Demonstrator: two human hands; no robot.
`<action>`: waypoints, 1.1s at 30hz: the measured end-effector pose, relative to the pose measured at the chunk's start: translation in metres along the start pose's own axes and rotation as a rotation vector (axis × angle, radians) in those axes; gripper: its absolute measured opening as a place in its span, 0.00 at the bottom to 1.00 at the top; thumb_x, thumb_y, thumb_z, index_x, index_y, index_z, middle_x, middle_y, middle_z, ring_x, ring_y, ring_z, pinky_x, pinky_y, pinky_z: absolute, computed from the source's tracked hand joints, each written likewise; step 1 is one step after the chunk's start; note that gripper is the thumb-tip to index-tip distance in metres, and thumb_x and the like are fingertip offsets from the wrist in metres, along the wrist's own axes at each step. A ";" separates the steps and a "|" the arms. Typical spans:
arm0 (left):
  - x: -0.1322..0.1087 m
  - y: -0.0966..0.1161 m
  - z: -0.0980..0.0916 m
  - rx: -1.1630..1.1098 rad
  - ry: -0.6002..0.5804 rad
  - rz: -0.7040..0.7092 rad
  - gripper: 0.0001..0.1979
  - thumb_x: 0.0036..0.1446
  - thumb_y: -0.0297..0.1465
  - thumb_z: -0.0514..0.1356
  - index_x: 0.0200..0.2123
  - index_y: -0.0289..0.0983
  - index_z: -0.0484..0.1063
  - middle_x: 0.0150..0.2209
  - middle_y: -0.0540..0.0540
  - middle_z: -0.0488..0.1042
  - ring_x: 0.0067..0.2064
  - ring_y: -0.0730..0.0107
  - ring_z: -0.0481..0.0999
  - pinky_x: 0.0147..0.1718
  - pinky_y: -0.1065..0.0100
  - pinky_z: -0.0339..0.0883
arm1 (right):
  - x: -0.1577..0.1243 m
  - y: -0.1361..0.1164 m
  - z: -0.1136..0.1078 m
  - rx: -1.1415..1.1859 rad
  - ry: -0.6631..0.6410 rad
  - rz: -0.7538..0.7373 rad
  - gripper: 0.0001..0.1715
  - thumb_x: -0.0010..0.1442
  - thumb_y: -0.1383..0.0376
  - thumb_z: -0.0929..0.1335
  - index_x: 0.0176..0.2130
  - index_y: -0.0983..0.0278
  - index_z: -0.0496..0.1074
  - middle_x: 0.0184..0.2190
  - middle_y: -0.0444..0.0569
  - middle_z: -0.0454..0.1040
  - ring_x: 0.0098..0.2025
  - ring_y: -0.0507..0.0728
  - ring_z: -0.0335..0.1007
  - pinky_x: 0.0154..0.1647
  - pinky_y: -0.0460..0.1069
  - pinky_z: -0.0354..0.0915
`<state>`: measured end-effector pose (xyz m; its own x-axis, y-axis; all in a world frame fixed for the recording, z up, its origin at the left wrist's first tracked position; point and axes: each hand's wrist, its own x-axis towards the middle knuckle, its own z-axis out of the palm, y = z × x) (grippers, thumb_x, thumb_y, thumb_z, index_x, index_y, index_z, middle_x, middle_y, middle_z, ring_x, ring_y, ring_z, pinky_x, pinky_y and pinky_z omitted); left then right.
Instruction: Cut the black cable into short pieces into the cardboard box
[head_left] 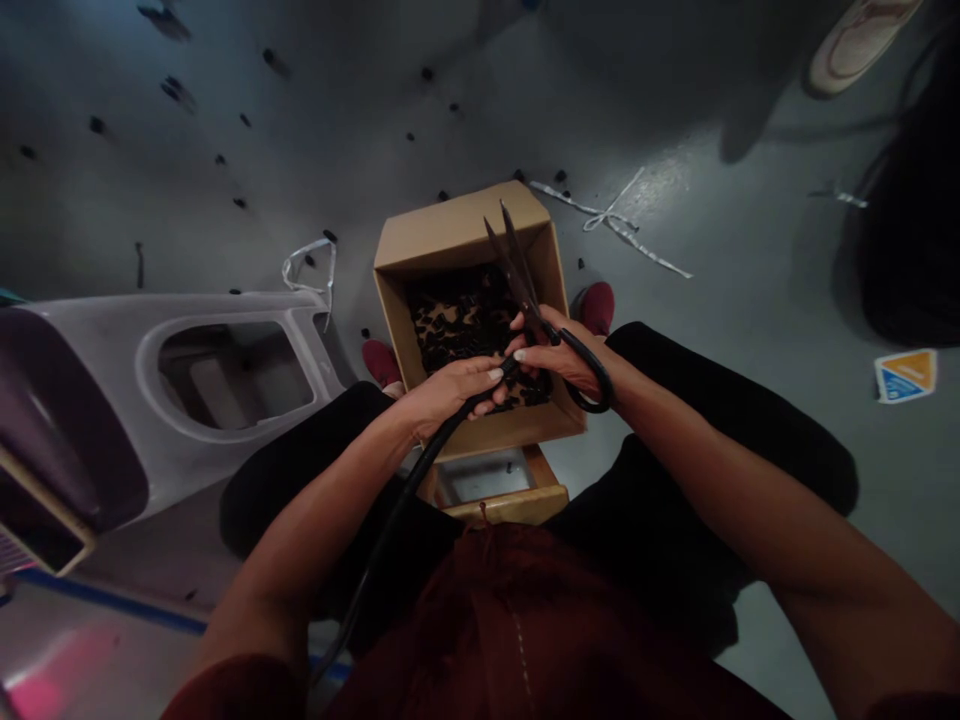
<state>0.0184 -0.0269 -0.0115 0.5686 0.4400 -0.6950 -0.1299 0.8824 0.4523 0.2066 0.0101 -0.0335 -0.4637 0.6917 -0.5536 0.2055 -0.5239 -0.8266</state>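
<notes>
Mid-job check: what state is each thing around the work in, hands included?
Left hand: closed around the cord
Right hand: holding the scissors, fingers at the cord's end
Scissors: blades slightly parted, tips pointing away
Cord: held, trailing back toward the body
Box: open-topped, black pieces scattered inside
White strip: looped, on the floor

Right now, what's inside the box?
Many small black pieces lie in the box. The left hand, right hand and scissors hide some of the inside.

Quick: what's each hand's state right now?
Left hand: closed, holding the black cord.
Right hand: holding the scissors, blades apart, thumb at the cord's end.
</notes>
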 end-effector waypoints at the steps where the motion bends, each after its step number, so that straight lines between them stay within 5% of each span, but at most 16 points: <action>1: 0.000 -0.001 0.000 -0.001 0.002 0.001 0.16 0.53 0.38 0.61 0.38 0.33 0.66 0.28 0.50 0.66 0.22 0.82 0.60 0.18 0.76 0.50 | -0.001 -0.001 0.000 -0.010 -0.012 -0.008 0.22 0.48 0.60 0.69 0.41 0.62 0.60 0.32 0.43 0.69 0.28 0.50 0.65 0.29 0.48 0.65; 7: 0.003 -0.005 0.004 -0.035 0.014 0.008 0.16 0.52 0.39 0.62 0.37 0.33 0.65 0.28 0.50 0.67 0.22 0.83 0.61 0.19 0.76 0.51 | -0.001 -0.003 -0.003 -0.015 0.007 -0.012 0.22 0.46 0.63 0.70 0.40 0.62 0.61 0.29 0.41 0.67 0.26 0.49 0.62 0.28 0.46 0.63; 15: 0.006 -0.005 0.006 -0.043 0.070 0.019 0.16 0.51 0.34 0.63 0.42 0.33 0.66 0.29 0.50 0.68 0.22 0.83 0.62 0.18 0.77 0.52 | 0.007 0.005 -0.014 -0.049 0.205 -0.030 0.24 0.45 0.62 0.69 0.43 0.61 0.60 0.32 0.43 0.67 0.29 0.51 0.64 0.30 0.48 0.65; 22: 0.009 -0.008 0.007 -0.033 0.105 -0.020 0.20 0.53 0.43 0.61 0.43 0.34 0.67 0.23 0.54 0.62 0.19 0.84 0.56 0.15 0.79 0.45 | 0.003 0.002 -0.009 -0.152 0.192 -0.084 0.25 0.47 0.62 0.68 0.45 0.61 0.61 0.33 0.44 0.69 0.32 0.53 0.67 0.35 0.51 0.66; 28: 0.005 0.006 -0.005 0.004 0.210 0.138 0.20 0.51 0.40 0.63 0.43 0.32 0.69 0.28 0.50 0.66 0.21 0.83 0.59 0.17 0.78 0.53 | 0.002 0.005 -0.010 -0.297 0.232 -0.093 0.24 0.52 0.57 0.67 0.47 0.61 0.61 0.35 0.47 0.71 0.35 0.55 0.70 0.39 0.54 0.66; 33: 0.002 0.018 -0.019 0.110 0.341 0.255 0.20 0.55 0.38 0.61 0.48 0.34 0.69 0.27 0.51 0.65 0.20 0.85 0.57 0.16 0.79 0.48 | -0.002 0.015 -0.009 -0.410 0.153 -0.056 0.25 0.55 0.53 0.65 0.49 0.62 0.61 0.37 0.49 0.72 0.35 0.56 0.71 0.38 0.53 0.66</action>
<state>0.0021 -0.0065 -0.0154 0.2265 0.6880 -0.6895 -0.1335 0.7231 0.6777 0.2183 0.0052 -0.0458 -0.3572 0.7951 -0.4901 0.5228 -0.2646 -0.8103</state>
